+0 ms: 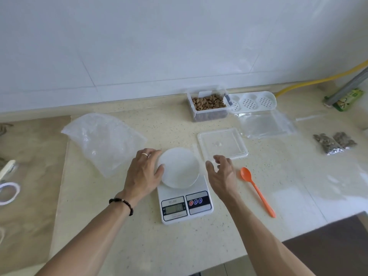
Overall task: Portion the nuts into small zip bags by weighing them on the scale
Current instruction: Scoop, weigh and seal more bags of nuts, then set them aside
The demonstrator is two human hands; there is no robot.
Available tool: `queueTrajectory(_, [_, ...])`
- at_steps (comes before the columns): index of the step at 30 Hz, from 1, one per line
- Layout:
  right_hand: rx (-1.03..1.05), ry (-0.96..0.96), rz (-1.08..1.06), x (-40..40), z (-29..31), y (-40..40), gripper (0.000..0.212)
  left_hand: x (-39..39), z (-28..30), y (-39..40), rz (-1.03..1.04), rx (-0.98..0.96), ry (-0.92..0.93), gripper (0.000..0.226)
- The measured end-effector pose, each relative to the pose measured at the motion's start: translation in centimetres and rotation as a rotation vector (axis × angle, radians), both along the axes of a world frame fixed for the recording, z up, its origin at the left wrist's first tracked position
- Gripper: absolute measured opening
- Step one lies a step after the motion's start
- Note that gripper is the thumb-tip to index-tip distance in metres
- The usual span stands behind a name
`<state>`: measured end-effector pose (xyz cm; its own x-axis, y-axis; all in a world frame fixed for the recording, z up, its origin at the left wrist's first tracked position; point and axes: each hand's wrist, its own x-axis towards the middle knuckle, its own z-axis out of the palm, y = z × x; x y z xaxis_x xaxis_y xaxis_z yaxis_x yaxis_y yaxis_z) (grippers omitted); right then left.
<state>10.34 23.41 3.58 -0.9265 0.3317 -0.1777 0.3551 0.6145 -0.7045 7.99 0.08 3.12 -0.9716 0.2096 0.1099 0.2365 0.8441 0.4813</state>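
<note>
On the pale speckled counter (pixel 139 246), a white dish (pixel 179 168) sits on the scale (pixel 186 204). The left hand (pixel 142 176) touches its rim with relaxed fingers; the right hand (pixel 222 174) hovers beside it, loosely spread, holding nothing. Light, rigid and probably slippery, the dish is best held at opposite rims.

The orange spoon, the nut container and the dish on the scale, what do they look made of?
Orange spoon: likely plastic, uniform matte colour.
Nut container: clear rigid plastic, since the nuts show through its walls.
White dish: smooth and opaque, plastic or ceramic; cannot tell which.
</note>
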Motion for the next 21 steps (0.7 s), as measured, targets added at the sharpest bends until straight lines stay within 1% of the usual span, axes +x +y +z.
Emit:
queueTrajectory(3, [0.141, 0.108, 0.094, 3.3, -0.9, -0.2, 0.039, 3.9, -0.6, 0.2, 0.004, -0.029, 0.059, 0.043])
queueTrajectory(5, [0.227, 0.116, 0.167, 5.3, -1.7, -0.3, 0.043, 6.6, -1.2, 0.2, -0.002, -0.049, 0.051, 0.048])
queueTrajectory(8, [0.330, 0.096, 0.257, 7.9, -3.0, -0.4, 0.056, 10.1, -2.5, 0.5, -0.007, -0.060, 0.011, 0.052])
queueTrajectory(10, [0.388, 0.086, 0.314, 9.2, -3.7, -0.2, 0.056, 11.6, -3.3, 0.7, -0.026, -0.075, -0.020, 0.058])
queueTrajectory(12, [0.439, 0.054, 0.373, 10.3, -4.2, 0.0, 0.058, 12.5, -4.2, 0.8, -0.063, -0.135, -0.053, 0.067])
queueTrajectory(16, [0.490, -0.033, 0.473, 11.8, -4.7, 0.3, 0.070, 13.0, -5.7, 0.8, -0.067, -0.207, -0.178, 0.087])
queueTrajectory(21, [0.519, -0.093, 0.530, 12.6, -4.9, 0.4, 0.076, 12.9, -6.6, 1.0, -0.033, -0.202, -0.225, 0.093])
